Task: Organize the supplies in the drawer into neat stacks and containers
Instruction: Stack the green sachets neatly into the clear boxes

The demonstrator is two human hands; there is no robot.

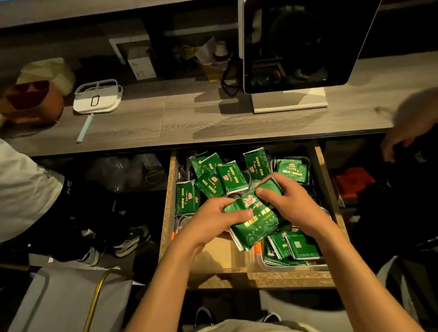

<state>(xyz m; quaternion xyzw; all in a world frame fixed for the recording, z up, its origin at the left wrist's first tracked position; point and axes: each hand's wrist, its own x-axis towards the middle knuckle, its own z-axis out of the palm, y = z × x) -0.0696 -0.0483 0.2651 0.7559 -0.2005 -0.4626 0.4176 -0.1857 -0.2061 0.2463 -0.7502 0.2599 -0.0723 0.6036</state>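
Squarely between both hands' grip [250,212]: packets [252,227].

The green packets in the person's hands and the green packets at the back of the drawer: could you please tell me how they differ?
The held packets are gathered into one bundle, gripped by the left hand and right hand; the back packets lie loose, untouched. The held packets lie nearly flat, above the drawer; the back packets lean at mixed angles inside it. Both share green wrappers with similar printing.
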